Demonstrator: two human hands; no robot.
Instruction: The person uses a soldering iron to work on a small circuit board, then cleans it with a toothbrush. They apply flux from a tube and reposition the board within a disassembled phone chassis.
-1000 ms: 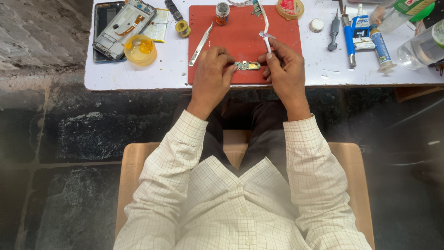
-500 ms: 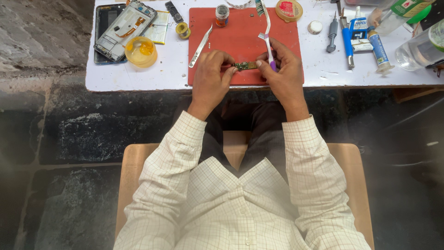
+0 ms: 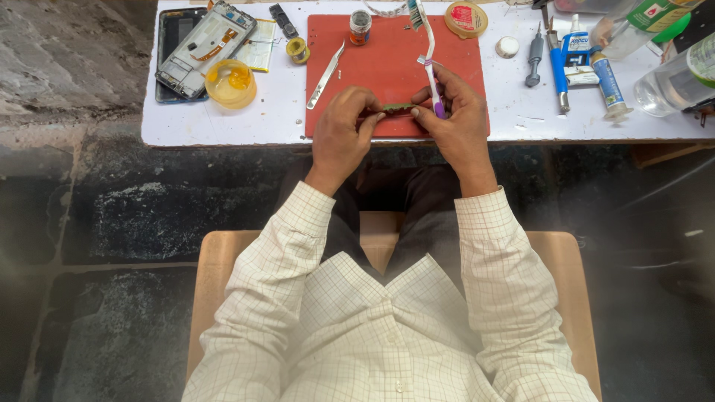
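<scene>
Both of my hands meet over the near edge of a red work mat [image 3: 387, 67] on a white table [image 3: 514, 119]. My left hand [image 3: 344, 126] pinches one end of a small green circuit board [image 3: 399, 109]. My right hand [image 3: 454, 112] pinches the board's other end and also grips a toothbrush [image 3: 427, 52] by its purple handle end. The toothbrush points away from me, its bristle head near the mat's far edge. The board is seen edge-on between my fingertips.
Metal tweezers [image 3: 325, 75] and a small jar [image 3: 360, 26] lie on the mat. To the left are an opened phone [image 3: 205, 45], a yellow bowl [image 3: 230, 83] and a tape roll [image 3: 298, 50]. On the right lie a screwdriver [image 3: 535, 53], glue tubes [image 3: 607, 82], a clear bottle [image 3: 670, 82].
The toothbrush has swung upright in my right hand, and the small board has turned from flat to edge-on between both hands.
</scene>
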